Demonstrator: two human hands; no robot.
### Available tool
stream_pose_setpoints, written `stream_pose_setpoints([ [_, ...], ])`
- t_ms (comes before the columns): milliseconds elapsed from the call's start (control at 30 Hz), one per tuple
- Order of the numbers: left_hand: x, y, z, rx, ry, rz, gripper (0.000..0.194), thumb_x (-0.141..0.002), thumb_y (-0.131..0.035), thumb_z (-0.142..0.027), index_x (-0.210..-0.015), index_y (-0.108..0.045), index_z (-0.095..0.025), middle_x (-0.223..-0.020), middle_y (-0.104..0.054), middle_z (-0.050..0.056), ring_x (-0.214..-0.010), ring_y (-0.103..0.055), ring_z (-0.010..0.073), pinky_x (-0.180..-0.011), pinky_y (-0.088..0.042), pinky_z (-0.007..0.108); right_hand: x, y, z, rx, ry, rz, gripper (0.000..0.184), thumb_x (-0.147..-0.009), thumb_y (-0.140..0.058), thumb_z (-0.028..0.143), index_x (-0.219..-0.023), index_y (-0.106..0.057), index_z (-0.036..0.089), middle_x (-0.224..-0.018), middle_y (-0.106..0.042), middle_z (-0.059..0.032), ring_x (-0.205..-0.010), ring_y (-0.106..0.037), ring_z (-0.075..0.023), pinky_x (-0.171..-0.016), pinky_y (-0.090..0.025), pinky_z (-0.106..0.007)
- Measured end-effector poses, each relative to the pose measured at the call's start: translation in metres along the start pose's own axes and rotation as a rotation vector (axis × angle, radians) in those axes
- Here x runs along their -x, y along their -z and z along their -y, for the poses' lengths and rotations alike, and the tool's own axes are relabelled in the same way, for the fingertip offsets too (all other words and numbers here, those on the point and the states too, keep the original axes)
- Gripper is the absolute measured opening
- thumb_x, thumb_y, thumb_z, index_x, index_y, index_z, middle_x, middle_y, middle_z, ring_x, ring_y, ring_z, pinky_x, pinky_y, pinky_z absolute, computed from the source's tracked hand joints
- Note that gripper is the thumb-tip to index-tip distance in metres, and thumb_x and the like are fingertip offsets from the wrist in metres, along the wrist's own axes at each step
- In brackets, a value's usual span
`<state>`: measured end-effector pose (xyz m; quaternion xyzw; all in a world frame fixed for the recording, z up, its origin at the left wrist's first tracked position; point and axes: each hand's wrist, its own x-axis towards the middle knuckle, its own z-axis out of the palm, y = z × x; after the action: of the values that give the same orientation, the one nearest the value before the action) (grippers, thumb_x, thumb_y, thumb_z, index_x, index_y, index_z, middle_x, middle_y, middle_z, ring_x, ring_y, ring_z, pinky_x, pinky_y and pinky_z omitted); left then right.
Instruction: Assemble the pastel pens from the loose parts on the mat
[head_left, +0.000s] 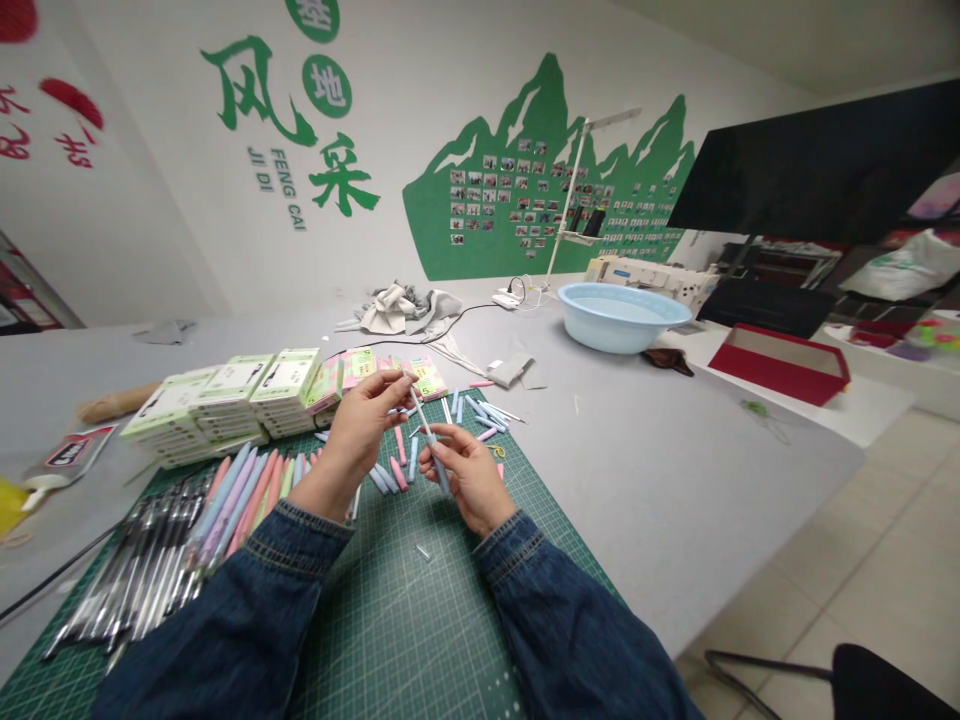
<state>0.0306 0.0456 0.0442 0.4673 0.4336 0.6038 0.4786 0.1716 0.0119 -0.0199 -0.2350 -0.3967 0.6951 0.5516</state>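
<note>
Over the green cutting mat, my left hand pinches the upper end of a thin whitish pen refill. My right hand is closed around a light blue pen barrel. The refill's lower end meets the top of that barrel; how deep it sits inside is hidden by my fingers. Blue and pink pen parts lie scattered on the mat behind and beside my hands. A small clear piece lies on the mat nearer to me.
Black-and-clear pens and pastel pens lie in a row at left. Behind them stand stacked white-green boxes. Farther back are a cloth heap, a light blue basin and a sewing machine. A red box is at right.
</note>
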Motion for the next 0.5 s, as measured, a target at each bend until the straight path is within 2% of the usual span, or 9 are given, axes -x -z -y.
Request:
stream_pose_setpoints([
  [100,-0.002,0.001,-0.002,0.047,-0.029,-0.025,0.033,-0.066,-0.075,-0.039,-0.09,-0.068,-0.017,-0.077,-0.064,0.002,-0.066,-0.059,0.0103,-0.053,-0.044,0.018,0.0,0.001,0.0,0.013,0.002,0.011,0.03,-0.073,-0.071,0.029,-0.101,-0.065,0.019,-0.071,-0.066,-0.0011,-0.061,-0.059,-0.0094,-0.059,-0.045,-0.022],
  [167,-0.004,0.004,-0.005,0.097,-0.071,-0.081,0.032,-0.065,-0.075,-0.039,-0.089,-0.068,-0.018,-0.079,-0.064,0.001,-0.065,-0.058,0.0091,-0.053,-0.043,0.017,0.0,0.002,0.0,0.027,0.004,0.018,0.029,-0.074,-0.07,0.03,-0.101,-0.066,0.019,-0.073,-0.066,-0.0015,-0.061,-0.058,-0.0094,-0.059,-0.045,-0.021],
  [267,-0.01,0.02,-0.004,0.043,-0.108,-0.151,0.033,-0.066,-0.073,-0.042,-0.089,-0.067,-0.02,-0.078,-0.065,0.001,-0.063,-0.058,0.0097,-0.053,-0.044,0.019,0.0,0.003,0.0,0.028,0.014,0.005,0.029,-0.075,-0.069,0.029,-0.101,-0.066,0.018,-0.074,-0.066,-0.0021,-0.062,-0.058,-0.0096,-0.06,-0.044,-0.022],
  [333,-0.018,0.039,0.001,-0.231,-0.079,-0.127,0.033,-0.069,-0.068,-0.045,-0.089,-0.067,-0.02,-0.073,-0.065,0.002,-0.06,-0.059,0.0123,-0.054,-0.045,0.022,-0.001,0.004,0.001,0.023,0.02,-0.034,0.028,-0.074,-0.069,0.029,-0.1,-0.066,0.018,-0.073,-0.066,-0.0022,-0.062,-0.058,-0.0097,-0.06,-0.044,-0.022],
  [367,-0.021,0.05,0.006,-0.471,-0.04,-0.082,0.032,-0.07,-0.065,-0.045,-0.087,-0.067,-0.019,-0.069,-0.065,0.003,-0.058,-0.059,0.0142,-0.053,-0.045,0.024,-0.001,0.004,0.001,0.023,0.02,-0.064,0.027,-0.074,-0.069,0.028,-0.098,-0.066,0.017,-0.073,-0.066,-0.0022,-0.061,-0.058,-0.0097,-0.06,-0.044,-0.022],
  [433,-0.028,0.072,0.017,-1.13,0.047,0.037,0.027,-0.074,-0.058,-0.044,-0.076,-0.069,-0.019,-0.062,-0.065,0.004,-0.057,-0.06,0.0169,-0.054,-0.044,0.026,-0.002,0.004,0.002,0.027,0.019,-0.119,0.026,-0.073,-0.07,0.029,-0.095,-0.066,0.016,-0.073,-0.066,-0.0022,-0.061,-0.057,-0.0094,-0.06,-0.044,-0.022],
  [500,-0.031,0.09,0.029,-1.334,0.092,0.045,0.017,-0.066,-0.064,-0.033,-0.064,-0.068,-0.017,-0.063,-0.067,0.008,-0.064,-0.063,0.0217,-0.06,-0.044,0.028,-0.002,0.003,0.003,0.03,0.016,-0.145,0.025,-0.072,-0.07,0.029,-0.092,-0.066,0.015,-0.072,-0.066,-0.0021,-0.061,-0.057,-0.0094,-0.06,-0.044,-0.021],
])
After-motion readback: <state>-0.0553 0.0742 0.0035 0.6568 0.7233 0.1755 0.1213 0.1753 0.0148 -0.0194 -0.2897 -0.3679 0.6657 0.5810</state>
